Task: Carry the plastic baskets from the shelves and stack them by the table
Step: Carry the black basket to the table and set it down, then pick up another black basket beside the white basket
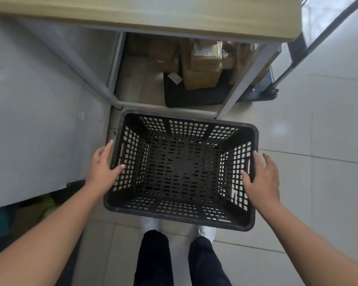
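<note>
A black plastic lattice basket (184, 118) is right below me, in front of the table (174, 15), its far rim close to the table's lower frame bar. My left hand (103, 164) holds its left side, thumb hooked over the rim and fingers along the outer wall. On the right side my right hand (260, 178) does the same, thumb inside the wall. The basket is empty. A second lattice pattern shows through its bottom; I cannot tell whether another basket lies beneath. Its near edge hides the toes of my white shoes (149, 223).
Under the table stand cardboard boxes (203, 65) in a black bin (194, 96). A grey cabinet face (29, 100) fills the left. A wheeled trolley (265, 87) sits to the table's right, on pale floor tiles (318, 141).
</note>
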